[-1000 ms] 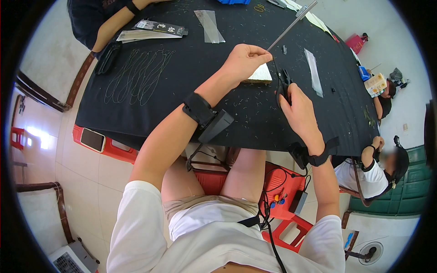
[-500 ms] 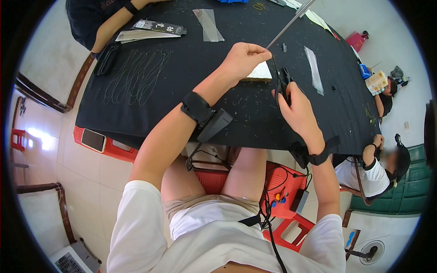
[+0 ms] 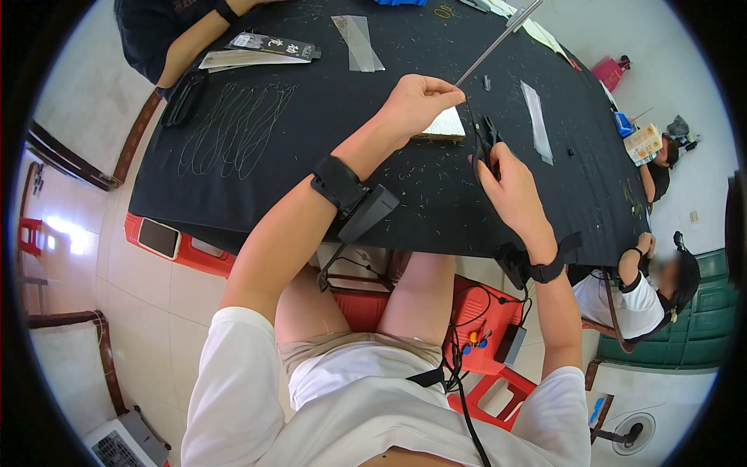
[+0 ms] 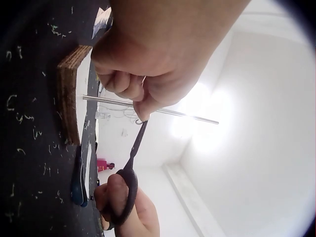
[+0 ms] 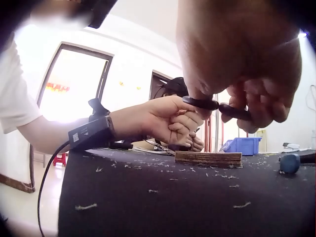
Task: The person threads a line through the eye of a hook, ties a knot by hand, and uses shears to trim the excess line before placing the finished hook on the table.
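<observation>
Two items in grip over blk table (image 3: 334,117).
Pinches thin rod (image 3: 498,46) upright-ish w/ L hand (image 3: 420,105); grips scissors (image 4: 135,149) by handles w/ R hand (image 3: 511,187), pointing blades up to L hand, v. close. Below hands, on table: white-topped block (image 3: 445,127); farther left, string loops (image 3: 237,128).

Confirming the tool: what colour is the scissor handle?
Black; the scissor handle shows best from the left wrist.

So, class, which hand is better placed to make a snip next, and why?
Probably the right hand: it grips the scissors, whose tip is right by the left hand's fingertips. The left hand looks busy holding the metal rod.
</observation>
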{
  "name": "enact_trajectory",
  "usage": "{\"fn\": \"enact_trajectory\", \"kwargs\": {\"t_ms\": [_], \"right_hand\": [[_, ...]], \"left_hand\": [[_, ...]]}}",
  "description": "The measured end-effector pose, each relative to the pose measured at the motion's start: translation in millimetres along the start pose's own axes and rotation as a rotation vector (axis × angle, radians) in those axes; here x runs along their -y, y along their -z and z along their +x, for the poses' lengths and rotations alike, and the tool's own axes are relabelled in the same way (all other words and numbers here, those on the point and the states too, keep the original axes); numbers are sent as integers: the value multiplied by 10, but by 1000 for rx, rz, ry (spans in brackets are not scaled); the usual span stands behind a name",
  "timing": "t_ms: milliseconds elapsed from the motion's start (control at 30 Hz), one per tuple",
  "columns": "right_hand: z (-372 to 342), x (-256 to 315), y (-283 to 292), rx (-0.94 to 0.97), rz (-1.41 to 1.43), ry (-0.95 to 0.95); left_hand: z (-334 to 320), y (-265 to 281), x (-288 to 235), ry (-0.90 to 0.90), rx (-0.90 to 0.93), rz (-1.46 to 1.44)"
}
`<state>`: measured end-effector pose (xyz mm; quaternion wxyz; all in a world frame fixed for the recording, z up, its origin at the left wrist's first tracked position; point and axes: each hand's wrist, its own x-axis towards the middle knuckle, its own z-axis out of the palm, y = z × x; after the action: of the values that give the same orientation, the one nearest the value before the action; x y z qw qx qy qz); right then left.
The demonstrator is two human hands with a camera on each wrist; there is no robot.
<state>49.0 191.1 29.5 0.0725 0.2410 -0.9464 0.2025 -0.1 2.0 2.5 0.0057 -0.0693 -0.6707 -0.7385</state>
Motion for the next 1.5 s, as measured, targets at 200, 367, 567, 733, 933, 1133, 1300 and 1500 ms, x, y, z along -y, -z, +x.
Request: {"fn": "enact_trajectory", "kwargs": {"t_ms": [200,367,567,733,933,1133,1300,1500], "right_hand": [[2,48,-14,-7,111,-99],[-9,-7,6,38,78,-41],[-20,-19,7,29,71,-36],[-34,-38,-4,11,132,-80],[-41,26,50,41,114,-114],[-50,-34,12,-9,119,-45],[-40,-55,7,10,151,-69],[-33,-4,10,43,130,-106]], "left_hand": [[11,1,22,-19,0,-26],[1,1,9,17,3,15],[5,11,21,-10,20,-14],[-34,1,-29,6,4,-2],[-41,-2,-37,10,17,-1],[-34,-8,-24,6,6,2],[-17,1,-12,6,16,-17],[-20,-5,-13,-7,8,0]]}}
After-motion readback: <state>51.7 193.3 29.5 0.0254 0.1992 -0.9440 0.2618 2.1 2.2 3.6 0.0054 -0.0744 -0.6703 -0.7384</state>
